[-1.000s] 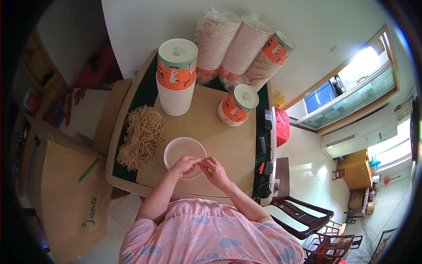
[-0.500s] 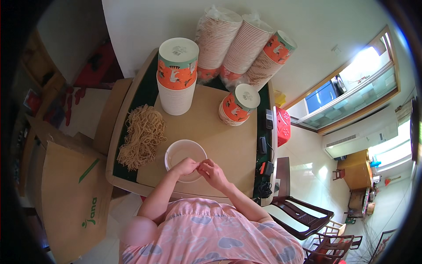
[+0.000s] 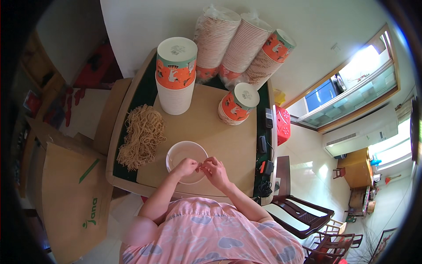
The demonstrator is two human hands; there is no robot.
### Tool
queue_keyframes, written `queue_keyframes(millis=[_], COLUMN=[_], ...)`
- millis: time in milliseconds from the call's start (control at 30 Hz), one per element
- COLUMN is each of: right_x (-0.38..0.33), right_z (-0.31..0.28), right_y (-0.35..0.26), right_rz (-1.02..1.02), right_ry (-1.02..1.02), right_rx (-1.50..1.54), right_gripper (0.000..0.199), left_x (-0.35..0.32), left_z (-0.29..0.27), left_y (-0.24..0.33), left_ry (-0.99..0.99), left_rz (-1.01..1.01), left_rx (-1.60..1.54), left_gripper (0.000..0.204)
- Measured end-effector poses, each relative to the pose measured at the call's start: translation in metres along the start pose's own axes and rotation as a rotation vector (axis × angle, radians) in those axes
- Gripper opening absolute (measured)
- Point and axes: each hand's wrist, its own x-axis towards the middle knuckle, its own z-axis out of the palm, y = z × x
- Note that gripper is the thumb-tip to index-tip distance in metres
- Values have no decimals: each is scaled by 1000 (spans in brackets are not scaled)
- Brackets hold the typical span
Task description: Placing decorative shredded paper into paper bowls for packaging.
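Note:
A white paper tub (image 3: 187,152) stands with its mouth up on the cardboard sheet (image 3: 206,119) in front of me. Over its near right rim my two hands meet, fingertips almost touching. My left hand (image 3: 186,166) is closed in a pinch. Facing it, my right hand (image 3: 214,170) pinches too, its fingers bent. A tiny tan bit shows between the fingertips, too small to name. To the left lies a loose heap of tan string (image 3: 141,137). Beyond the tub rises a tall stack of upside-down paper tubs (image 3: 176,77), orange and green on top.
A shorter tub stack (image 3: 238,104) stands at the right. Bagged tub stacks (image 3: 215,39) line the table's back against the wall. Chargers and cables (image 3: 266,169) lie along the right edge. A large cardboard box (image 3: 72,198) is on the left, a dark chair (image 3: 303,215) on the right.
The tub has shifted very slightly to the right. My right hand's fingers have lifted and turned a little; both hands stay together at the rim.

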Motion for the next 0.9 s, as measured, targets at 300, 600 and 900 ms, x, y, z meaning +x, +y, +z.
queue_keyframes(millis=[300,600,900], right_x=[-6,-4,-6], right_z=[1,-3,0], right_y=[-12,-17,-6], right_rz=[19,-36,-16], right_ry=[42,106,87], right_rx=[-39,-93,-74], right_gripper=[7,9,7], left_x=[-14,-8,-17], left_z=[-11,-4,-7], left_y=[35,14,42], left_ry=[-171,-275,-127], left_rz=[-355,-256,-4], left_rx=[-762,-569,273], left_gripper=[21,18,15])
